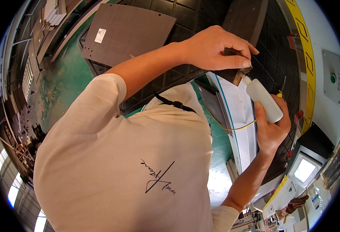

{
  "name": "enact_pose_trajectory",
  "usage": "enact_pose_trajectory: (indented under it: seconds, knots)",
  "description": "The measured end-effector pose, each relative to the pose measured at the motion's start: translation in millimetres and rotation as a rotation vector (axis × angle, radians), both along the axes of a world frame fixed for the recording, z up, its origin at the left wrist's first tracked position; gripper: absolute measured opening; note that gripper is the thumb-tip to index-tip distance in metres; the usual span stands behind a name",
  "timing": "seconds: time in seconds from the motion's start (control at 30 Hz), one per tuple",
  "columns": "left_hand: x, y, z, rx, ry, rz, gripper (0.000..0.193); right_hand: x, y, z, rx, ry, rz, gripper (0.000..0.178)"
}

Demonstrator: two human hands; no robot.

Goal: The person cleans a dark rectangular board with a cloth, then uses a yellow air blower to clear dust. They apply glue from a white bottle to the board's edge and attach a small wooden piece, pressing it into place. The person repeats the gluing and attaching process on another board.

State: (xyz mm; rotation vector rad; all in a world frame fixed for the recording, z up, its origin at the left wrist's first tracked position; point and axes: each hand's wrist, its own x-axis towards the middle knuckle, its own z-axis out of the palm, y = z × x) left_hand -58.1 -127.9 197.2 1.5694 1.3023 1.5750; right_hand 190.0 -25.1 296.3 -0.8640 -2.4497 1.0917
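Observation:
My right hand [272, 120] is closed around a white plastic squeeze bottle [264, 100], thumb on its near side. The bottle tilts, its narrow tip up beside the raw, light-brown end [238, 78] of a dark board [244, 19]. Whether the tip touches the board I cannot tell. Over that same end, my left hand [218, 48] is bent at the wrist, thumb and fingers drawn together at a small dark piece [247, 69]. The fingers hide most of it, so its kind does not show. A small yellow cap [279, 94] shows behind the right hand.
A flat brown panel [129, 33] with a white label lies on the black ribbed surface [274, 46] to the left. Along the right runs a machine with a yellow stripe [307, 58], a green button [333, 79] and a lit screen [304, 170]. A yellow cord [232, 128] hangs nearby.

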Motion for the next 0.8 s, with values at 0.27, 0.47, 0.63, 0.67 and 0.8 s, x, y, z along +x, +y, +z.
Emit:
enact_pose_trajectory:
  seconds: [0.27, 0.47, 0.63, 0.67, 0.8]
  knots:
    - [-0.6, -0.8, 0.6, 0.002, -0.012, -0.002, 0.016, 6.3, 2.1, 9.9, -0.036, -0.073, 0.125, 0.029]
    - [-1.4, -0.7, -0.6, 0.008, 0.004, 0.007, 0.016, 3.0, 6.5, 4.0, -0.015, 0.009, 0.193, 0.031]
    - [-2.5, -2.7, 2.6, -0.027, -0.003, -0.01, 0.016, 6.8, 11.0, 6.9, -0.061, -0.018, 0.162, 0.033]
    - [-2.7, -3.0, 2.4, -0.026, -0.003, -0.012, 0.016, 5.7, 10.8, 7.1, -0.061, -0.019, 0.161, 0.033]
    - [-3.6, -2.8, -1.4, 0.002, -0.004, 0.0, 0.018, -1.8, 12.9, 7.1, -0.075, -0.005, 0.213, 0.033]
